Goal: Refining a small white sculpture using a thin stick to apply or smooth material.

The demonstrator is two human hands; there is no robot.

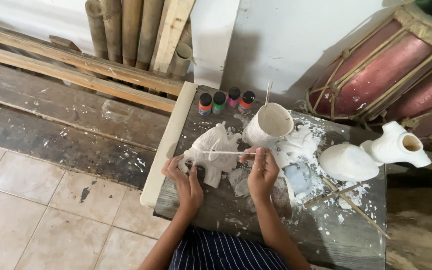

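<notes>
Currently: white elephant figurine [215,150] near workbench [276,235] left edge, fully white-coated, no colour on it. Left hand [180,172] grips its base; right hand [262,167] pinches thin brush [226,153] against it. Four paint bottles [225,101] capped at back edge.

The elephant figure [211,152] looks like matt white plaster, slightly rough. Beside it, the wooden surface [326,235] is dark, weathered and flecked with white. Behind it, four small paint bottles [225,102] look like glossy plastic.

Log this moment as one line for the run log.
left hand: steadies white figurine | right hand: holds thin stick against figurine | white cup behind
</notes>
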